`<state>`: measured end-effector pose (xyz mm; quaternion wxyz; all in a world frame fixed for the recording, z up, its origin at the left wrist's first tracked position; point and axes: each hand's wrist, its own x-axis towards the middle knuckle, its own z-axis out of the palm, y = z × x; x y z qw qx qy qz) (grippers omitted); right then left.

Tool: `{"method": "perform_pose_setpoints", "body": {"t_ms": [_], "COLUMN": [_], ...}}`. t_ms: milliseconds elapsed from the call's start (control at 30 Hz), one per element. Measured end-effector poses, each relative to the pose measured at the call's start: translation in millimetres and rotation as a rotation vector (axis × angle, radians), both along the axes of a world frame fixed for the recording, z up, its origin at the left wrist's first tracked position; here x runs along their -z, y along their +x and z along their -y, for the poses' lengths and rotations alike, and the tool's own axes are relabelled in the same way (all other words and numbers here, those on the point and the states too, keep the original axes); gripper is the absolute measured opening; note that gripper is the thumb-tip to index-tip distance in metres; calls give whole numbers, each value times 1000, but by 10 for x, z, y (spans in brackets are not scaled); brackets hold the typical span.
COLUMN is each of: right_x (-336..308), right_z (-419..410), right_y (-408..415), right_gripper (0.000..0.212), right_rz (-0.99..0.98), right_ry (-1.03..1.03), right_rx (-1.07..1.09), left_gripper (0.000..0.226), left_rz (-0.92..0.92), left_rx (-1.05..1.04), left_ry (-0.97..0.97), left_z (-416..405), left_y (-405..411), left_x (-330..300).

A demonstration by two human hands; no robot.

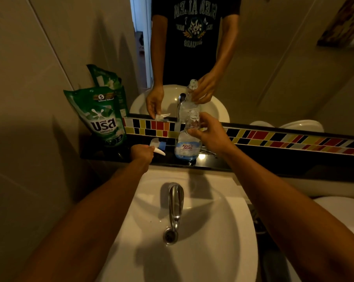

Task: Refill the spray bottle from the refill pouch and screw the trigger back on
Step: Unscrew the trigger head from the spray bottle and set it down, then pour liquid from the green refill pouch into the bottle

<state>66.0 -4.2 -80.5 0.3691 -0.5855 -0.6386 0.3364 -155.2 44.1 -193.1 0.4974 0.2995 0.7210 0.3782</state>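
A clear spray bottle (188, 145) with a blue-and-white label stands upright on the dark shelf (243, 159) behind the sink, its neck uncapped. My right hand (207, 134) grips the bottle around its upper part. The white-and-blue trigger head (157, 146) lies on the shelf to the left of the bottle, and my left hand (142, 154) is closed on it, the white lever poking out to the right. A green refill pouch (102, 117) stands upright at the shelf's left end, leaning against the wall.
A white sink (212, 231) with a chrome tap (175, 202) lies below the shelf. A mirror (273, 58) above a strip of coloured tiles (283, 139) reflects the person, the hands and the bottle. A white toilet (342, 216) sits at the right.
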Motion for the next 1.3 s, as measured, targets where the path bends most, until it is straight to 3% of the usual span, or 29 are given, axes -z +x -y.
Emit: {"method": "perform_pose_setpoints", "body": {"t_ms": [267,433,500,600,867,1000,1167,1300], "right_x": [165,301,350,438,473,414,338,291], "right_z": [-12,123,217,388,506,322,-19,-313], "right_y": [88,24,-58,-250,-973,-1384,-1814,-1989], "right_gripper": [59,85,75,45,11,7,26,35], "right_rz": [51,12,8,28,10,-62,-102,-103], "right_ry": [-55,35,172,358,416,312,160,54], "right_rx": [-19,73,227,429,203,133,51,-11], "left_gripper": [23,22,11,12,5,14,38,58], "left_rz": [-214,-325,-316,-344,-367,-363,-357,-335], "left_rx": [29,76,82,77,53,13,-38,-37], "left_ry": [32,110,151,255,566,567,601,515], "left_z": [29,122,136,158,341,409,350,153], "left_y": [36,-19,-69,-189,-824,-1255,-1690,-1895], "left_x": [117,126,114,25,-372,-507,-694,-793]}}
